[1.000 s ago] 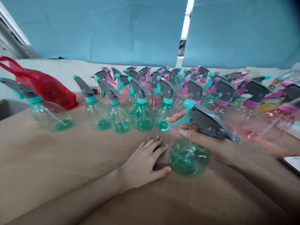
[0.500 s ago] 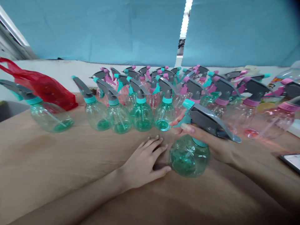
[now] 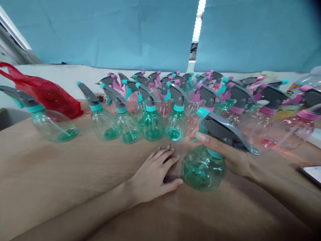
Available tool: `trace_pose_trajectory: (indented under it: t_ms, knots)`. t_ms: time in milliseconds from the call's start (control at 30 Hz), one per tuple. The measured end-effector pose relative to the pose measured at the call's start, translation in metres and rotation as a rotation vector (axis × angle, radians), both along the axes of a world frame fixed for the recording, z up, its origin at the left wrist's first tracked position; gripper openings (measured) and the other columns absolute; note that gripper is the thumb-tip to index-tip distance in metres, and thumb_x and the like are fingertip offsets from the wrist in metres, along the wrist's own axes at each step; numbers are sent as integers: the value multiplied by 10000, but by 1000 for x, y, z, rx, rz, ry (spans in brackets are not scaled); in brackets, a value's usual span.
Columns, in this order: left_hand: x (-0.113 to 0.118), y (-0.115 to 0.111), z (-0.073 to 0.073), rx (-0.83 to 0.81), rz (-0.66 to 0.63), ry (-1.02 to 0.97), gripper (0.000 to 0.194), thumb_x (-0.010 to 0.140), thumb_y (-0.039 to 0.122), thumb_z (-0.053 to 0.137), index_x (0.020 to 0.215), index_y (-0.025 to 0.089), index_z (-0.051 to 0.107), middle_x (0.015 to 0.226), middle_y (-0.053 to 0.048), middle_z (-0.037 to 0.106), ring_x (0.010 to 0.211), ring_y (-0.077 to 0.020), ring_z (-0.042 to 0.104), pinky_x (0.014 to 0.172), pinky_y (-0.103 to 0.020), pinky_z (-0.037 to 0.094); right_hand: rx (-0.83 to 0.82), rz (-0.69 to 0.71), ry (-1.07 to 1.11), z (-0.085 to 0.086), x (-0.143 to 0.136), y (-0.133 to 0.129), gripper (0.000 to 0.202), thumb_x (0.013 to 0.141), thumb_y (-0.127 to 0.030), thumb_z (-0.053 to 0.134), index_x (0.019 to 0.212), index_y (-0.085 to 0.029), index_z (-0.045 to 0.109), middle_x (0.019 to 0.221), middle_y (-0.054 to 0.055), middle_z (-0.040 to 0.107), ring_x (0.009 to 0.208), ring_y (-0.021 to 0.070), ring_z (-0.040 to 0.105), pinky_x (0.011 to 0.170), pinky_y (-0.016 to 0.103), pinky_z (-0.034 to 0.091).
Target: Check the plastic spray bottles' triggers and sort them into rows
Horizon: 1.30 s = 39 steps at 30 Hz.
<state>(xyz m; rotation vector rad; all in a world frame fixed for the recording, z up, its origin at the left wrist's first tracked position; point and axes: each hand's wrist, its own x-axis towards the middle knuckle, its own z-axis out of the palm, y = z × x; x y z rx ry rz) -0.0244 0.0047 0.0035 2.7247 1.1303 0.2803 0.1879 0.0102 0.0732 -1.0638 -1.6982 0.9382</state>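
Observation:
My right hand is wrapped round the neck and trigger of a green spray bottle. Its grey sprayer head with a turquoise nozzle slants up and to the left above my fingers. My left hand lies flat on the wooden table, fingers spread, just left of the held bottle and holding nothing. Beyond my left hand stand several more green spray bottles, among them a green bottle and a green bottle beside it.
Pink spray bottles stand in rows at the back and right. A red plastic bag lies at the left, behind a lone green bottle. A phone rests at the right edge. A blue sheet covers the wall behind.
My right index finger has drawn in toward the bottle, and the turquoise trigger is pulled closer to the neck. My left hand has stayed in place.

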Motion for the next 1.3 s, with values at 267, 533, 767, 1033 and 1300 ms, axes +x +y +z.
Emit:
trace_pose_trajectory:
  t_ms: [267, 533, 767, 1033, 1300]
  knots:
    - [1, 0, 0, -1, -5, -17, 610, 894, 520, 549, 1348, 119, 475, 1449, -145, 411, 1362, -296, 309, 1101, -453, 258, 18, 133, 165, -7, -6, 4, 315, 774, -348, 681, 1084, -394, 652, 1018, -1, 721, 1062, 270, 640, 939, 483, 510]
    - [0, -1, 1, -4, -5, -3, 619, 899, 519, 542, 1356, 106, 471, 1452, -150, 405, 1367, -292, 297, 1105, -448, 247, 21, 141, 173, -9, -5, 4, 340, 798, -343, 658, 1137, -365, 635, 1063, 14, 719, 1083, 265, 636, 957, 485, 506]
    - [0, 0, 0, 6, 1, 2, 616, 893, 532, 538, 1357, 135, 464, 1442, -142, 421, 1360, -288, 317, 1093, -459, 271, 49, 115, 167, -10, -7, 3, 361, 820, -286, 629, 1180, -316, 617, 1116, 17, 703, 1121, 240, 616, 966, 450, 503]
    - [0, -1, -1, 16, 2, -2, 605, 895, 532, 536, 1352, 141, 468, 1448, -138, 414, 1361, -288, 316, 1094, -455, 270, 64, 122, 131, -8, -5, 3, 322, 847, -319, 605, 1169, -321, 620, 1074, 26, 715, 1068, 242, 644, 947, 460, 507]
    - [0, 1, -1, 16, -9, -3, 611, 896, 520, 545, 1349, 117, 473, 1441, -147, 421, 1357, -291, 320, 1097, -454, 266, 64, 90, 127, -12, -3, 4, 355, 830, -323, 627, 1184, -328, 609, 1043, 34, 719, 1011, 242, 657, 911, 438, 517]
